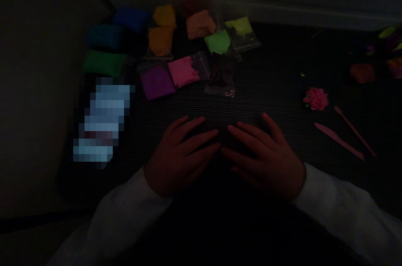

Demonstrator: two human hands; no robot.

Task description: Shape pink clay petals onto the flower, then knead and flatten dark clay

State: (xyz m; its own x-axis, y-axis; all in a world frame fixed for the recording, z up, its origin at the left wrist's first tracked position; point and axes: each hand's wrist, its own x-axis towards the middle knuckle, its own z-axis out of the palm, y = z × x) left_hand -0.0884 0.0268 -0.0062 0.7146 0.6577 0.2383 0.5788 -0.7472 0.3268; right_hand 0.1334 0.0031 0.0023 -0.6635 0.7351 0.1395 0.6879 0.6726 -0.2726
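The scene is very dark. My left hand (180,155) and my right hand (264,155) lie flat on a dark ribbed surface (276,86), fingers stretched out and fingertips almost meeting in the middle. Nothing shows in either hand. Both arms wear pale sleeves. Beyond my hands lie several small plastic bags of coloured clay: purple (157,81), pink (185,70), green (217,42), yellow-green (240,29), orange (200,23), yellow (161,40), blue (132,18) and a dark bag (223,74).
To the right lie a small pink clay flower (315,98) and two pink modelling tools (341,141). More clay pieces sit at the far right edge (362,72). A blurred lit object (103,121) lies left of my hands. A pale wall runs behind.
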